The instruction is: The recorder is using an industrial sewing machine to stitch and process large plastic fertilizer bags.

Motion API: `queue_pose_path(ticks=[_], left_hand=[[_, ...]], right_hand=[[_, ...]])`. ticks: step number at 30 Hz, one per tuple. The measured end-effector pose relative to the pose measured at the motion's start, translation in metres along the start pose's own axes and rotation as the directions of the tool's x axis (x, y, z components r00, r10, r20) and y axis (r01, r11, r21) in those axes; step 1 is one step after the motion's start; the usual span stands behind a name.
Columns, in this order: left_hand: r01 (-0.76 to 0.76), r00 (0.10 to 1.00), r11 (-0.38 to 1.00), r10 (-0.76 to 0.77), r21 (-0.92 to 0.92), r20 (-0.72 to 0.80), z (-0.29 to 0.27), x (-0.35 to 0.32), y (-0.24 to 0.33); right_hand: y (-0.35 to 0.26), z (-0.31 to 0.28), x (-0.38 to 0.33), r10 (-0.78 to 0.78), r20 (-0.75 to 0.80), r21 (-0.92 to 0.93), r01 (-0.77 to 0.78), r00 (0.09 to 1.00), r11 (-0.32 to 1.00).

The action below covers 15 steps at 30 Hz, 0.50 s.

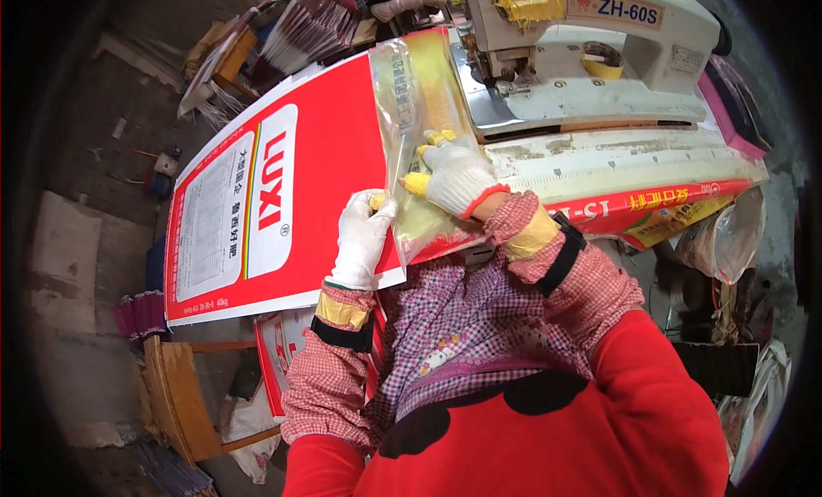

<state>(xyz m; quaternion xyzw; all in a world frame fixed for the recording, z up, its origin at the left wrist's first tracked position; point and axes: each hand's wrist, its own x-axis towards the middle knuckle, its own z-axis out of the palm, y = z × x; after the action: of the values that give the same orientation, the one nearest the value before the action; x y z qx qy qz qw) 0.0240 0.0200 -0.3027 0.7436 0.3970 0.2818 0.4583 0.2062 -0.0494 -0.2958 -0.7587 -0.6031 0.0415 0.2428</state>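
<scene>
A large red and white sack [334,154] lies in front of me, with a clear plastic liner [396,95] coming out of its right-hand edge. My left hand [363,236], in a white glove, has its fingers closed at the sack's edge where the liner begins. Lying over the liner is my right hand [458,173], in a knitted glove with yellow tape around the fingertips; its thumb and fingers are spread apart. A white sewing machine [591,35] stands just beyond and right of the liner. Part of the liner is hidden under my right hand.
A tape roll [603,60] sits on the machine's bed. Along the machine's near side runs a white ruled board [599,159], with red printed sacking [685,197] below it. Stacked sacks [308,35] lie at the far left. A wooden stool [180,394] stands near left.
</scene>
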Motion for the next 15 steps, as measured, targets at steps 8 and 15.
queue_pose_path(ticks=[8,15], left_hand=[[0.005,0.983,0.966,-0.052,-0.260,-0.177,-0.035,-0.004,0.035],[-0.136,0.958,0.972,0.080,-0.192,-0.275,-0.086,-0.069,0.070]], right_hand=[[-0.056,0.001,-0.013,-0.552,0.372,-0.069,0.615,0.747,0.785],[-0.073,-0.006,-0.032,-0.676,0.533,0.737,0.113,0.509,0.666]])
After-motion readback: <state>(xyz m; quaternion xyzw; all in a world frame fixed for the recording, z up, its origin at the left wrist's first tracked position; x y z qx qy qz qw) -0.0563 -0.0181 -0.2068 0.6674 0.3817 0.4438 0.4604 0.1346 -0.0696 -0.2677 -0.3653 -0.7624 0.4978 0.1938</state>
